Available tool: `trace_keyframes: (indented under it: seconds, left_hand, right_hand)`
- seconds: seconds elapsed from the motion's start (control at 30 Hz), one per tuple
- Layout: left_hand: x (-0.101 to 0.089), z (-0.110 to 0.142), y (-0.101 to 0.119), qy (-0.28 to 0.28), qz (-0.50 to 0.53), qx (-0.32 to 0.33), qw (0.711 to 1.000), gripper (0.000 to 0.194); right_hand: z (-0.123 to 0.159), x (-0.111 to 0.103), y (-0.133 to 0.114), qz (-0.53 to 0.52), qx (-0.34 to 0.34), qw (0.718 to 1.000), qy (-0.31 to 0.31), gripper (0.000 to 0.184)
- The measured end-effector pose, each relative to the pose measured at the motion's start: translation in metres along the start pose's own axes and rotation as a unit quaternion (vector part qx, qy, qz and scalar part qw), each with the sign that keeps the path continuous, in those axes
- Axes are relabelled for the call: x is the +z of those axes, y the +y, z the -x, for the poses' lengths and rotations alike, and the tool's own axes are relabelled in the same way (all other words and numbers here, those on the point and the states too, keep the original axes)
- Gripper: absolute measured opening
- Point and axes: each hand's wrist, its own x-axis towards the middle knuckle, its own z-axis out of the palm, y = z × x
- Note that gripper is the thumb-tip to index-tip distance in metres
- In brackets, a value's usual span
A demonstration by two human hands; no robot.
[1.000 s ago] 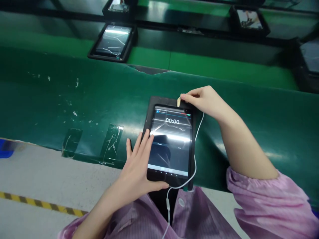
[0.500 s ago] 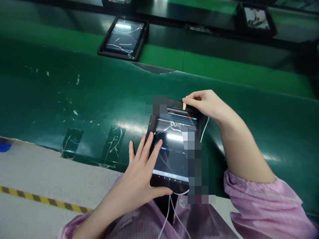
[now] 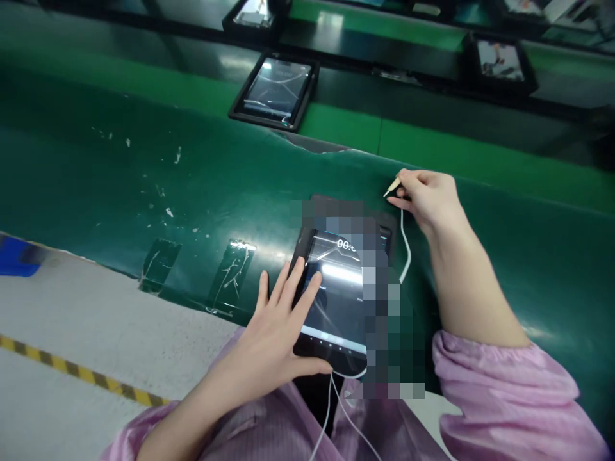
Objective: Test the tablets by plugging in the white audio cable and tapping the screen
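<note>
A black tablet (image 3: 336,301) with a lit screen showing a timer lies on the green belt (image 3: 202,192) just in front of me. My left hand (image 3: 278,326) rests flat on its left edge, fingers spread over the screen and thumb along the bottom. My right hand (image 3: 427,198) hovers beyond the tablet's top right corner, pinched on a pale plug tip (image 3: 391,187) at the end of a white cable (image 3: 406,246). The plug is clear of the tablet. Part of the tablet is pixelated.
Another black-framed tablet (image 3: 276,89) lies on the far belt, with more framed screens (image 3: 500,61) along the back. A grey floor with a yellow-black stripe (image 3: 72,371) is at lower left. White cable strands (image 3: 331,410) hang down over my pink smock.
My right hand has pulled the plug away from the tablet's top edge and moved it up and to the right. My left hand stays on the tablet. The view shifted left.
</note>
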Motion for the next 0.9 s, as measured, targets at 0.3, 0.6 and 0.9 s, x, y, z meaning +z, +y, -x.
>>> trace_keyframes:
  seconds: [0.3, 0.6, 0.9]
  left_hand:
    - [0.005, 0.004, -0.009, 0.041, -0.017, -0.009, 0.999, 0.159]
    - [-0.019, -0.097, -0.007, 0.046, -0.049, 0.046, 0.997, 0.147]
    - [-0.053, -0.271, 0.018, 0.09, -0.089, 0.038, 0.991, 0.128]
  right_hand:
    - [0.05, -0.051, 0.007, 0.108, -0.197, 0.929, 0.294, 0.03]
    - [0.053, -0.093, 0.036, 0.136, -0.177, 0.91, 0.348, 0.031]
    - [0.051, -0.097, 0.035, 0.135, -0.224, 0.909, 0.324, 0.031]
